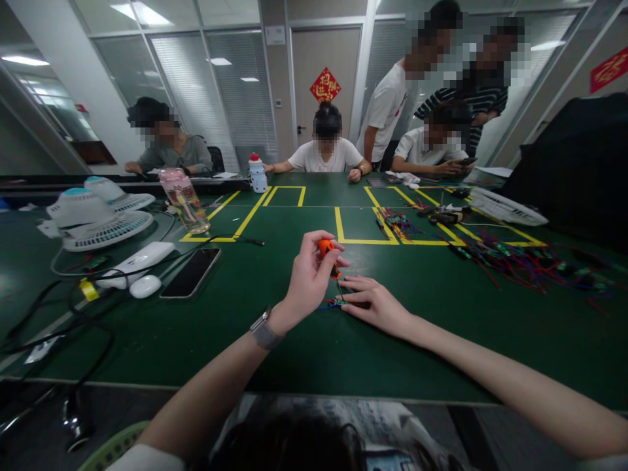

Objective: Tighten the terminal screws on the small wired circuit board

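Observation:
My left hand (310, 278) is closed round the orange-and-black handle of a screwdriver (326, 247). Its thin shaft points down at a small green circuit board (338, 302) on the table, and the tip is close to or on the board. My right hand (375, 302) lies low over the table, its thumb and fingers holding the board's right side. Red and blue wires run out from the board to the left. A dark part of the board shows under my right fingers; the rest there is hidden.
The green table (235, 347) has yellow tape outlines. Wired boards (520, 261) are heaped to the right, near a white basket (507, 208). On the left are a phone (191, 273), a white mouse (145, 286), cables, fans (108, 229) and a bottle (184, 201). Several people are across the table.

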The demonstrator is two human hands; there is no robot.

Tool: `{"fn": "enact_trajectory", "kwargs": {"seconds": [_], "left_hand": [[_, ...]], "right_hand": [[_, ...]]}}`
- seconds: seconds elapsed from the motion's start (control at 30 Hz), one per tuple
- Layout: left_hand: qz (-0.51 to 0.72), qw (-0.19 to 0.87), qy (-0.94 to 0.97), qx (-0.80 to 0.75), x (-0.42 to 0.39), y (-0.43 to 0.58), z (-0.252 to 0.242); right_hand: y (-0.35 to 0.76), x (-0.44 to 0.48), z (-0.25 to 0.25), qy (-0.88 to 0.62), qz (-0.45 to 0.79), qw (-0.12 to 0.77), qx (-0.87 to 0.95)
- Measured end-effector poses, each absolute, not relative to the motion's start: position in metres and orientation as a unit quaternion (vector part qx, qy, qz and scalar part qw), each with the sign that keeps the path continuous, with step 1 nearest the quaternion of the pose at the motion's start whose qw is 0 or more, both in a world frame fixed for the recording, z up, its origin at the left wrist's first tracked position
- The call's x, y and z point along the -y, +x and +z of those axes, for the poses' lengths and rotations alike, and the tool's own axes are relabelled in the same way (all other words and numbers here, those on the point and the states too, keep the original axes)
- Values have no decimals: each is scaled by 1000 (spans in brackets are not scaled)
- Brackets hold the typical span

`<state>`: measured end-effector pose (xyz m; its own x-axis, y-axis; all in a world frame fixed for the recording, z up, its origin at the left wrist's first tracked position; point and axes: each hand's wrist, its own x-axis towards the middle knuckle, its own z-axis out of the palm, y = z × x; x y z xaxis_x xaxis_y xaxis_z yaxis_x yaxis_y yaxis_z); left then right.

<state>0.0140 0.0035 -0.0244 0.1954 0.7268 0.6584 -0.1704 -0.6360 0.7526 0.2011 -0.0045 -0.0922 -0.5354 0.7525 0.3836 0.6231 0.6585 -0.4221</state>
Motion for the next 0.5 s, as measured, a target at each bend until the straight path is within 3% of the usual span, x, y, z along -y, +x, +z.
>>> {"fn": "enact_trajectory", "kwargs": {"seconds": [0.5], "left_hand": [[588,355,697,-207,-3,15,-29]], "right_hand": [[201,4,-95,-395,113,288,865]]}}
